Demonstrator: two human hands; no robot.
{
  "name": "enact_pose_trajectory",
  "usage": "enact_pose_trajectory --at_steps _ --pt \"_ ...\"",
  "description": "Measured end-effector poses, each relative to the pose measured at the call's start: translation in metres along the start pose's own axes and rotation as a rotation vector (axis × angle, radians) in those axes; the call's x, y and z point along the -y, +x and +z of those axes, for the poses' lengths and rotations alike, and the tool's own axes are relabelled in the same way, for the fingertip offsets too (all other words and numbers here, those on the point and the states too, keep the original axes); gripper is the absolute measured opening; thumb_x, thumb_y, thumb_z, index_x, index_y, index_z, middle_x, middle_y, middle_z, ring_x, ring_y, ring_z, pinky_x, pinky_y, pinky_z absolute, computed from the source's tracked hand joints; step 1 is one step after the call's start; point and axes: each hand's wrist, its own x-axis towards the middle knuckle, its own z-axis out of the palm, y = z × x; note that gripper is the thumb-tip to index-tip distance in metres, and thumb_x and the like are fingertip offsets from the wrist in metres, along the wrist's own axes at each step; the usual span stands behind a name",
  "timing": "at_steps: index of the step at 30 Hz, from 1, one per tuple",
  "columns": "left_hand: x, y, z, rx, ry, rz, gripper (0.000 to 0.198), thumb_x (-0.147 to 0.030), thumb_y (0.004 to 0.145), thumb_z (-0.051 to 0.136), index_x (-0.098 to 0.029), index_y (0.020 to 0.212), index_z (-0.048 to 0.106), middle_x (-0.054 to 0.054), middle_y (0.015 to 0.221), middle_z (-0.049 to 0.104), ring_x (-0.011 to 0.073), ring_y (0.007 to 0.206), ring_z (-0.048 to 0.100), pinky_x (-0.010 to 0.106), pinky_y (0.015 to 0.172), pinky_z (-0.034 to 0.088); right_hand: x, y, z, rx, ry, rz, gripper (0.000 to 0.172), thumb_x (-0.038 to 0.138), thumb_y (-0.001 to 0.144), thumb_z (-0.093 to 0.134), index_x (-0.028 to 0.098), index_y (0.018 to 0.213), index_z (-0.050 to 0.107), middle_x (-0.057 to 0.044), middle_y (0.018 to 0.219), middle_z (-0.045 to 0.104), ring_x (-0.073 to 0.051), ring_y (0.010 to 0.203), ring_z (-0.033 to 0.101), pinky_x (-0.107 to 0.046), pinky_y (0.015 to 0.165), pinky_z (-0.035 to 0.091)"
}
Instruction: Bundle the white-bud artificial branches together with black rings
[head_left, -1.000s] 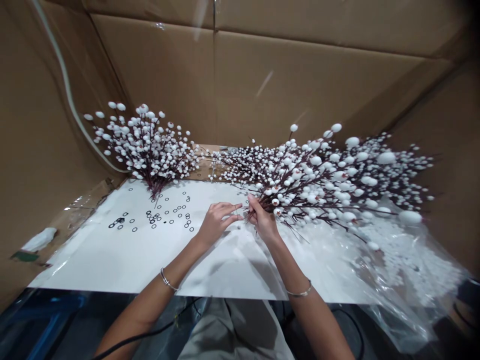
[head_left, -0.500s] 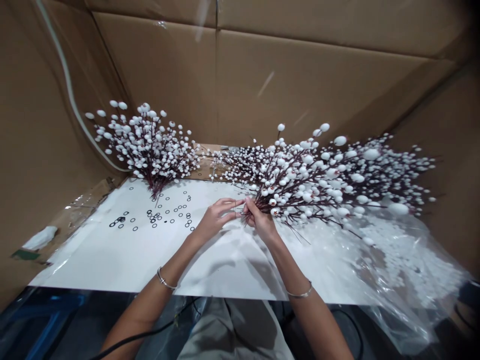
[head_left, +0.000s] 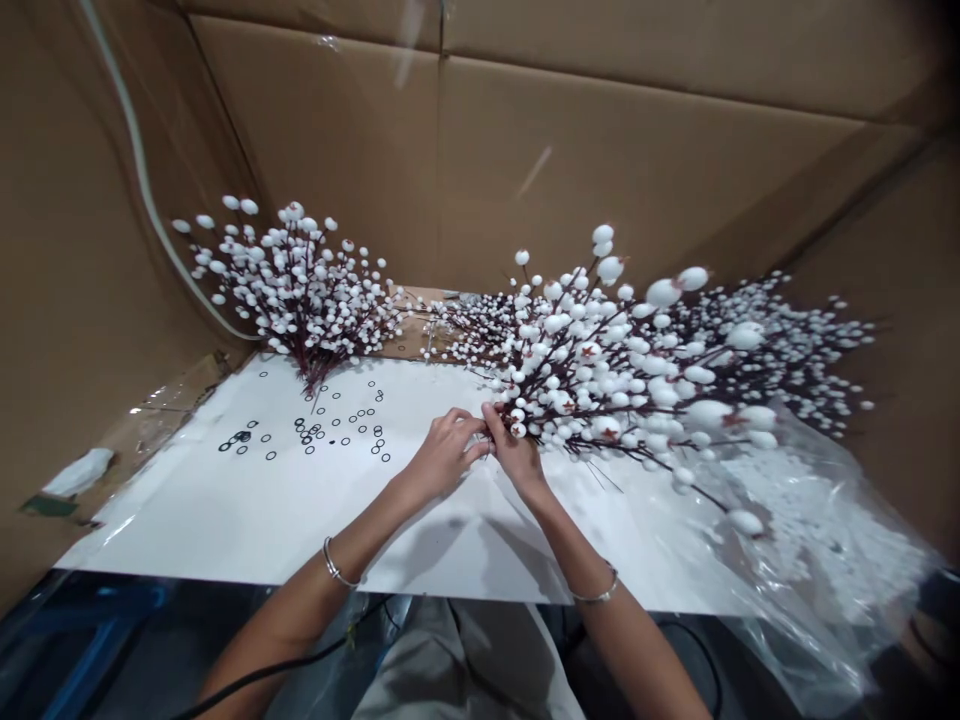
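A bunch of artificial berry branches (head_left: pixel 577 370), white berries on dark red stems, leans to the right from my right hand (head_left: pixel 516 455). My right fingers and thumb are closed round its stem ends. Against them, at the base of the bunch, is my left hand (head_left: pixel 448 452), its fingers bent and pressed together; what lies between them is hidden. Small black rings (head_left: pixel 309 432) lie scattered on the white board (head_left: pixel 300 530), left of my hands.
A second bunch of berry branches (head_left: pixel 300 280) rests at the back left, and more branches (head_left: pixel 780 340) lie at the back right. Clear plastic bags (head_left: pixel 810 530) with white contents cover the right side. Cardboard walls (head_left: pixel 322 130) surround the board, with a pale cable (head_left: pixel 139 150) on the left.
My left fingers, spread at the stem ends before, have closed in against my right hand. The held bunch has tilted, its berries now nearer to me.
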Motion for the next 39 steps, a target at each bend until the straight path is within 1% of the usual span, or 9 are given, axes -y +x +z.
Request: enact_pose_trajectory --at_steps 3,6,12,16,20,24,29,33,39 --pt "-0.003 -0.001 0.0 0.001 0.083 0.022 0.025 -0.025 0.093 0.057 -0.019 0.116 0.064 0.011 0.108 0.069 0.0278 0.115 0.054 0.047 0.097 0.041 0.0 -0.001 0.002 -0.005 -0.014 -0.021 0.024 0.05 0.076 0.069 0.027 0.073 0.066 -0.004 0.084 0.069 -0.025 0.097 0.061 -0.039 0.097 0.046" --pt "-0.002 -0.001 -0.002 -0.024 0.106 0.095 0.023 -0.025 0.092 0.056 -0.018 0.112 0.064 0.011 0.106 0.07 0.0275 0.113 0.056 0.046 0.096 0.04 -0.001 -0.003 0.002 -0.003 -0.041 -0.016 0.028 0.053 0.082 0.062 0.026 0.072 0.065 -0.003 0.082 0.069 -0.024 0.091 0.062 -0.04 0.101 0.044" --pt "0.004 0.0 -0.003 -0.119 0.085 0.143 0.024 -0.021 0.084 0.062 -0.018 0.107 0.066 0.008 0.097 0.072 0.0251 0.1 0.062 0.042 0.094 0.039 -0.001 -0.005 0.001 0.062 0.008 -0.084 0.022 0.044 0.082 0.067 0.025 0.071 0.065 0.0 0.072 0.065 -0.02 0.076 0.061 -0.033 0.081 0.048" --pt "0.0 0.0 -0.003 -0.186 0.17 0.172 0.017 -0.018 0.082 0.058 -0.018 0.097 0.065 0.004 0.083 0.07 0.0228 0.087 0.063 0.041 0.091 0.038 0.0 -0.006 0.004 0.157 0.091 -0.075 0.029 0.047 0.088 0.061 0.022 0.072 0.061 0.001 0.071 0.063 -0.017 0.07 0.059 -0.031 0.078 0.046" --pt "-0.006 0.0 -0.003 -0.252 0.216 0.153 0.002 -0.019 0.08 0.058 -0.019 0.08 0.06 0.001 0.074 0.066 0.0194 0.078 0.061 0.037 0.085 0.039 0.005 -0.008 0.004 0.204 0.204 -0.024 0.037 0.051 0.091 0.055 0.021 0.07 0.052 0.006 0.056 0.048 -0.013 0.055 0.048 -0.028 0.064 0.042" --pt "-0.009 0.0 -0.005 -0.255 0.227 0.091 0.004 -0.023 0.078 0.063 -0.021 0.076 0.06 0.0 0.075 0.069 0.0193 0.08 0.063 0.039 0.086 0.036 0.008 -0.007 0.001 0.213 0.19 -0.037 0.043 0.054 0.091 0.054 0.022 0.063 0.047 0.007 0.049 0.039 -0.012 0.048 0.041 -0.028 0.057 0.038" --pt "-0.01 -0.001 -0.009 -0.239 0.307 0.097 0.011 -0.027 0.081 0.062 -0.023 0.089 0.068 0.001 0.084 0.074 0.0245 0.094 0.062 0.044 0.089 0.032 0.0 -0.008 -0.001 0.175 0.036 -0.11 0.036 0.055 0.089 0.057 0.022 0.074 0.061 0.002 0.06 0.052 -0.017 0.065 0.054 -0.031 0.066 0.045" --pt "-0.01 -0.002 -0.007 -0.251 0.316 0.066 0.018 -0.026 0.079 0.063 -0.022 0.095 0.069 0.002 0.088 0.074 0.0263 0.102 0.059 0.044 0.086 0.033 -0.005 -0.009 -0.001 0.118 0.016 -0.189 0.033 0.054 0.089 0.057 0.023 0.085 0.066 0.0 0.074 0.062 -0.02 0.081 0.059 -0.033 0.076 0.05" --pt "-0.014 -0.002 -0.006 -0.28 0.287 0.026 0.018 -0.032 0.08 0.065 -0.022 0.094 0.068 0.005 0.092 0.073 0.028 0.105 0.058 0.047 0.088 0.034 -0.006 -0.006 -0.006 0.057 -0.077 -0.248 0.029 0.049 0.088 0.061 0.021 0.084 0.066 0.0 0.078 0.065 -0.018 0.079 0.059 -0.038 0.09 0.046"
